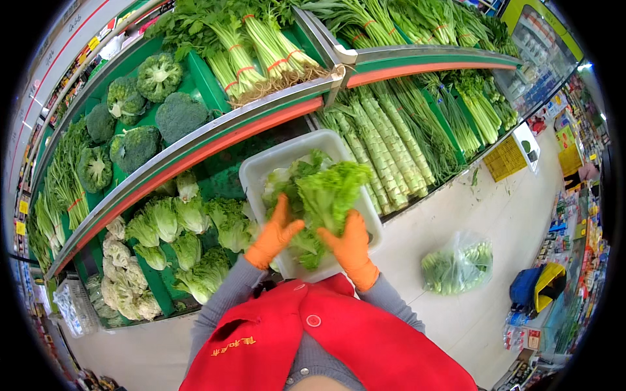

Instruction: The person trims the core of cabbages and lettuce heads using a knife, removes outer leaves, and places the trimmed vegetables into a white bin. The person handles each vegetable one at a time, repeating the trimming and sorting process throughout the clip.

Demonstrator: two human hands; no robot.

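A white plastic tub (pixel 254 178) holding leafy lettuce stands before me, against the vegetable display. My right hand (pixel 356 254), in an orange glove, grips the base of a bright green leaf lettuce (pixel 330 193) between thumb and fingers. That lettuce is over the tub and slightly blurred. My left hand (pixel 271 239), also gloved in orange, is over the tub's left side with thumb and fingers apart. Its fingertips are close to other lettuce leaves (pixel 278 188) in the tub; whether they touch is unclear.
Lettuce heads (pixel 161 220) and cauliflower (pixel 122 273) fill the lower shelf at left. Above are broccoli (pixel 183 117) and celery bunches (pixel 244 63) behind a metal shelf edge (pixel 205 146). Celtuce stems (pixel 376 146) lie right of the tub. A plastic bag of greens (pixel 457 266) rests on the floor.
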